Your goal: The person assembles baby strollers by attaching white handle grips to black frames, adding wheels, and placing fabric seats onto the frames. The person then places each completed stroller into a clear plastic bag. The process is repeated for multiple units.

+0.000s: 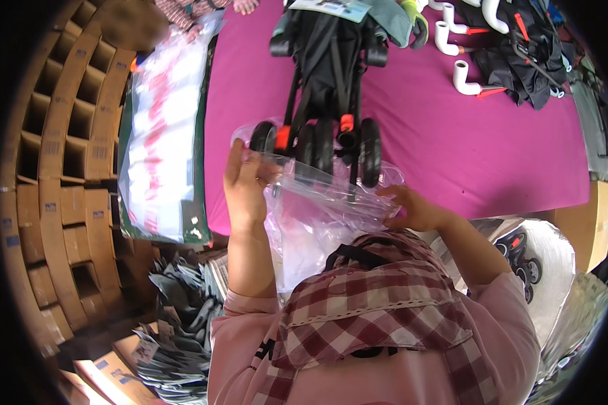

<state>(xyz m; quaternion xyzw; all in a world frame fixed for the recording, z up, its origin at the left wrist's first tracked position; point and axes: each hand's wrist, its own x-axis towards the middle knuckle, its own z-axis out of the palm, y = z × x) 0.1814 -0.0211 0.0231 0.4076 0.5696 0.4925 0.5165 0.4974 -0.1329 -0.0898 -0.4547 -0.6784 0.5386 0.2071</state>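
Along the left edge stands a curved stack of brown cardboard boxes (61,155) with open cells, and beside it, on the table's left part, lies a flat pile of clear plastic bags with red print (159,135), its long side running away from the person. The left hand (244,183) is closed on the left edge of a clear, crumpled plastic bag (317,202), fingers curled over the film and thumb behind it (the pinch looks firm). The bag is held up between the two hands above the near edge of the magenta table cover (439,128), its mouth stretched roughly left to right and its body hanging down toward the person. Just beyond it lies one folded black stroller with orange clips (327,81), long axis pointing away from the person, its wheel end nearest the bag; four black wheels (368,152) show in a row there. The right hand (412,209) grips the bag's right edge, fingers folded onto the plastic. Farther right, at the top, three white curved plastic handles (463,77) lie near a heap of black fabric (520,61).
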